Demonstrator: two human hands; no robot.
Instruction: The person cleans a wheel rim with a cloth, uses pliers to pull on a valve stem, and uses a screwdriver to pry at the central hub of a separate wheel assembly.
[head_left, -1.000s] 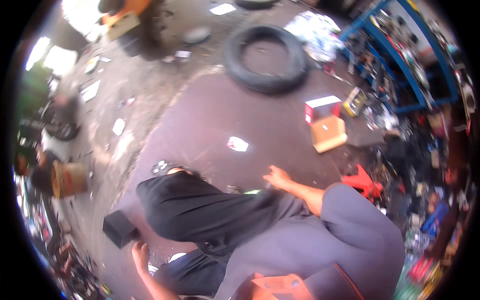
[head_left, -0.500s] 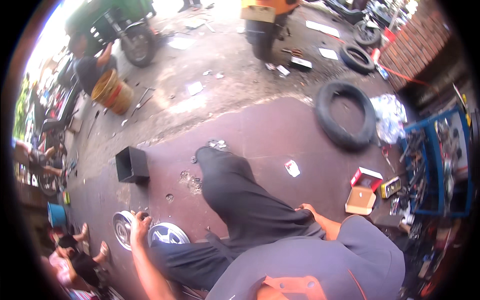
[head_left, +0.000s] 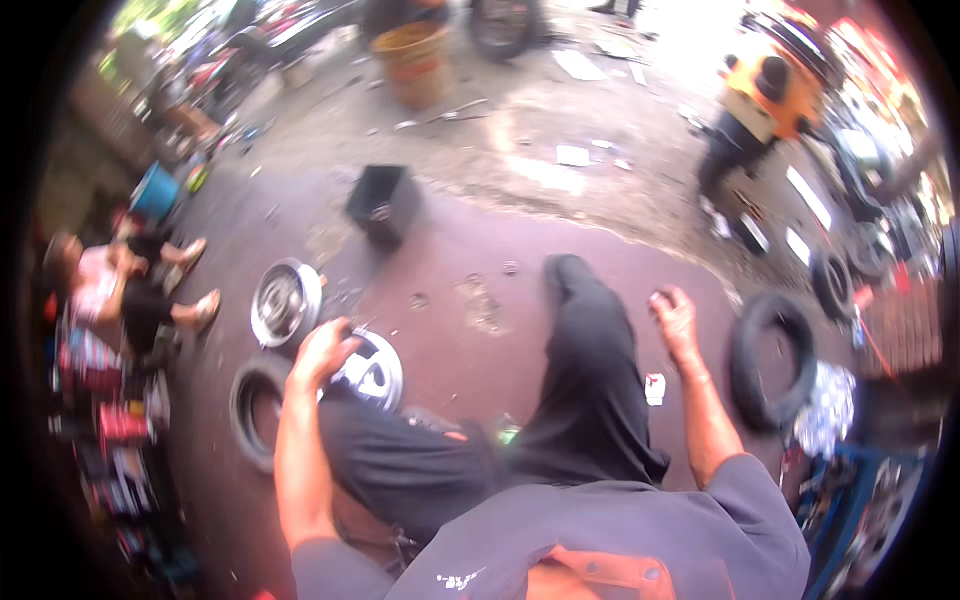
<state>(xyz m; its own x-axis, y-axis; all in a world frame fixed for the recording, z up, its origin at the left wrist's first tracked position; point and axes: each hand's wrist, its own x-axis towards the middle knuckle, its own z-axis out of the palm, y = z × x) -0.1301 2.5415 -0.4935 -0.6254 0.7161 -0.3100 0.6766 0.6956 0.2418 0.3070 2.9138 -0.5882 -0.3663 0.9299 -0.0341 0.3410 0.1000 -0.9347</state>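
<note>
My left hand (head_left: 325, 352) is at the near left edge of a silver spoked wheel rim (head_left: 388, 378), its fingers bent inward. Whatever its fingers may hold is too blurred to make out. A second silver rim (head_left: 288, 306) lies just beyond that hand, and a black tyre (head_left: 243, 420) lies beside my left forearm, which partly covers it. Out to the right, my right hand (head_left: 676, 318) is raised beside my knee with loosely curled fingers and nothing visible in it. Below it on the floor lies a small white and red packet (head_left: 655, 389).
A black open box (head_left: 392, 215) stands ahead on the brown floor. A large tyre (head_left: 743, 365) and crumpled clear plastic (head_left: 828, 408) lie right. Left, a person (head_left: 110, 280) sits near a blue bucket (head_left: 155, 192). Beyond are a yellow bucket (head_left: 413, 70) and an orange motorcycle (head_left: 765, 90).
The view has swung left. My right hand has left my right thigh and moved outward over the floor. My left hand stays by the rims; the black tyre beside it now shows.
</note>
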